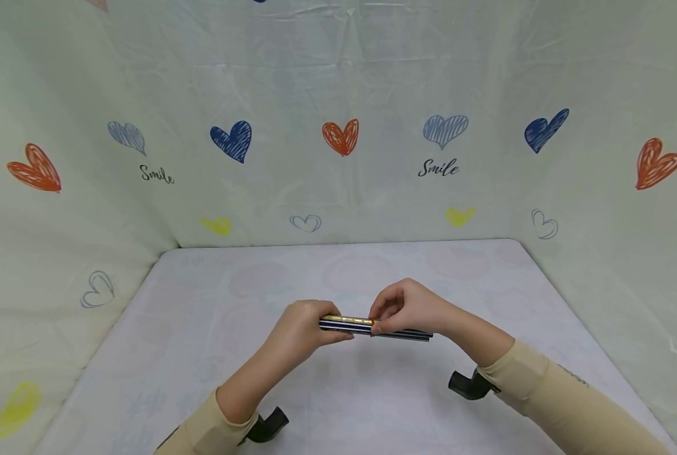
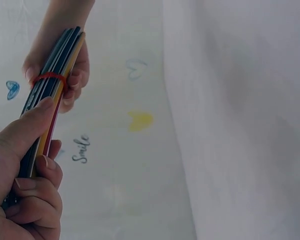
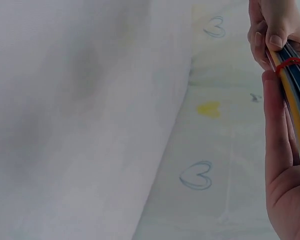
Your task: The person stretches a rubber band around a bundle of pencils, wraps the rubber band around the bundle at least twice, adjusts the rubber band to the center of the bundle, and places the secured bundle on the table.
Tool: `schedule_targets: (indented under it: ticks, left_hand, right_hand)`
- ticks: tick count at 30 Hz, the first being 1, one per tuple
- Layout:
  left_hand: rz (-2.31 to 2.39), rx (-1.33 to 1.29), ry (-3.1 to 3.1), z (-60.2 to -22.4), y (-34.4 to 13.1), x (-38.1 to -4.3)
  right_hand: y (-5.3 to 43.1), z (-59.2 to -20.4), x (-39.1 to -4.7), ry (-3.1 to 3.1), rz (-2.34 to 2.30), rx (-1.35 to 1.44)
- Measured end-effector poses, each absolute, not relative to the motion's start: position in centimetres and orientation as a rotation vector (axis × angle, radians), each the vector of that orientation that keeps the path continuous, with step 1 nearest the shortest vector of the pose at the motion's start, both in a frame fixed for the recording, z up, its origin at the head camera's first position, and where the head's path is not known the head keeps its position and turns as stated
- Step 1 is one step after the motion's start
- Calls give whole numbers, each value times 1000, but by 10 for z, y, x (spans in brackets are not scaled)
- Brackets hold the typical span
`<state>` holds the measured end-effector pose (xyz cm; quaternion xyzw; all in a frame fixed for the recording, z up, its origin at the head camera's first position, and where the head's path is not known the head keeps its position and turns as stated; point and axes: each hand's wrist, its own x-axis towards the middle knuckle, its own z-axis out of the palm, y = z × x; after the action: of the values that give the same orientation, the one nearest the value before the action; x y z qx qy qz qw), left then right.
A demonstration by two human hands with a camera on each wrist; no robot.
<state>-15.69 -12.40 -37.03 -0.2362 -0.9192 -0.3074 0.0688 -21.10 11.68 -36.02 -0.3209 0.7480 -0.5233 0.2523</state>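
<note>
A bundle of pencils (image 1: 346,326), dark striped ones with a yellow one along the side, is held level above the table. My left hand (image 1: 306,325) grips its left part, thumb on top and fingers curled beneath. A red rubber band (image 2: 51,75) circles the bundle near its middle. At that band, my right hand (image 1: 411,309) pinches with thumb and fingertips on either side. The far ends of the pencils run on past the band under my right palm. In the right wrist view the bundle (image 3: 293,92) is partly cut off by the frame's edge.
A white-covered table (image 1: 247,272) lies below both hands. Behind and beside it hangs a pale sheet (image 1: 292,76) printed with hearts and "Smile". A black wrist camera (image 1: 267,424) sits by the left cuff, and another black camera (image 1: 470,384) by the right.
</note>
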Motion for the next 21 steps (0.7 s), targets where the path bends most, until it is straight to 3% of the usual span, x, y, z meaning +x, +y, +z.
schedule_targets:
  ticks: [21]
  left_hand:
    - [-988, -655, -2815, -380, -128, -153]
  right_hand:
    - [118, -360, -205, 2140, -1272, -922]
